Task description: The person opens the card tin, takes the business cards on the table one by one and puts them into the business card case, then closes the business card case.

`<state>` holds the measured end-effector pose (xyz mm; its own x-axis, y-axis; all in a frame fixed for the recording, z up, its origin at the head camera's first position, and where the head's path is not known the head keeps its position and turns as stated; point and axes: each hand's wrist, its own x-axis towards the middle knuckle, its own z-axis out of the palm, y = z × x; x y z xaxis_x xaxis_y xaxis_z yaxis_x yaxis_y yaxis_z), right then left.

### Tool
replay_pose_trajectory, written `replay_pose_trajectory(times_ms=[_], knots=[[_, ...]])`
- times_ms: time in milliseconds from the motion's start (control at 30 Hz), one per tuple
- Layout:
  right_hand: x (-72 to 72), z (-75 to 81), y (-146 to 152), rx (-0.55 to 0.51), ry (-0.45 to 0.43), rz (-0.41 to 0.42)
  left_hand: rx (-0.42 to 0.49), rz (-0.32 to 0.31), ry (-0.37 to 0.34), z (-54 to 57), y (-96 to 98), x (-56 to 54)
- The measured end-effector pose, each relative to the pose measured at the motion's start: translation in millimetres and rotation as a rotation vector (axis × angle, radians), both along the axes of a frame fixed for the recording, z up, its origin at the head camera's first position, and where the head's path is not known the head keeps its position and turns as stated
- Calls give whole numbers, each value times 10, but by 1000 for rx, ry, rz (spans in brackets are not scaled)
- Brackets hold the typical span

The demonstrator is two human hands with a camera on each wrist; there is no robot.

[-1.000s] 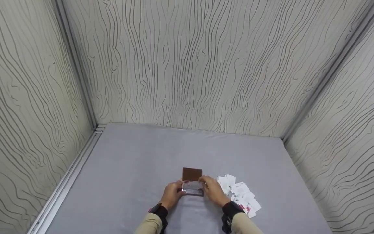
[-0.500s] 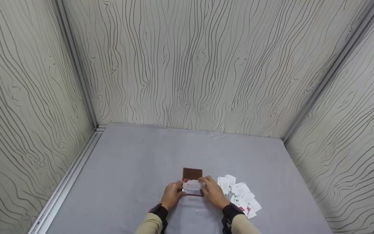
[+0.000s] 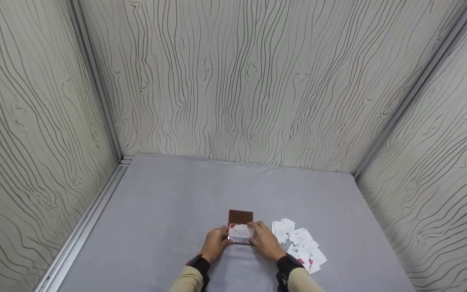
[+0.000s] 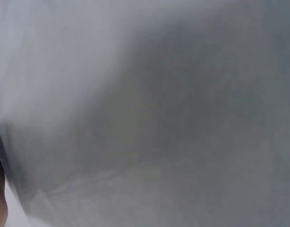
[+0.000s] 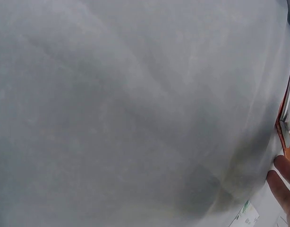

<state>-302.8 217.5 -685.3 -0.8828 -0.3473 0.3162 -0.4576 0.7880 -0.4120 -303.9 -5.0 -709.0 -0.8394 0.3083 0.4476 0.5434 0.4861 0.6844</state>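
A business card case (image 3: 240, 216) with a brown flap stands open on the table in the head view, its flap to the far side. A white business card (image 3: 239, 231) with red print along its top lies over the near half of the case. My left hand (image 3: 215, 242) grips the left edge of the case. My right hand (image 3: 267, 241) pinches the card at its right side, index finger by the upper corner and thumb lower down. In the right wrist view, the case edge (image 5: 279, 124) and fingertips show at the right border; the left wrist view has mostly cloth.
Several loose white cards (image 3: 304, 245) with red and green print lie spread out right of my right hand. Grey cloth (image 3: 168, 194) covers the table. Wood-patterned panels (image 3: 225, 81) stand at the back and both sides, with metal rails along the corners.
The white card now shows face up more plainly over the case, its print turned into view. The right fingers have shifted only slightly. The left hand has stayed in place.
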Motion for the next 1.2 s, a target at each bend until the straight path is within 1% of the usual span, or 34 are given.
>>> replay_pose_trajectory(times_ms=[233,333,567,767,900,1100,1200], knots=[[22,10,-22,74,-22,-10,-21,4,-20,-9,-1,-19],[20,2,-30,86,-21,-15,-27,6,-28,-14,-2,-30],[17,-58,-16,100,2,-15,-62,3,-16,-39,-9,-49],[21,-51,-18,124,33,-4,-45,6,-15,-57,-9,-43],[32,-40,-35,146,34,-10,-33,3,5,-55,-12,-36],[37,-63,-43,176,28,-14,-8,-2,70,-72,-13,-32],[35,-69,-37,186,31,-8,1,-1,70,-70,-10,-35]])
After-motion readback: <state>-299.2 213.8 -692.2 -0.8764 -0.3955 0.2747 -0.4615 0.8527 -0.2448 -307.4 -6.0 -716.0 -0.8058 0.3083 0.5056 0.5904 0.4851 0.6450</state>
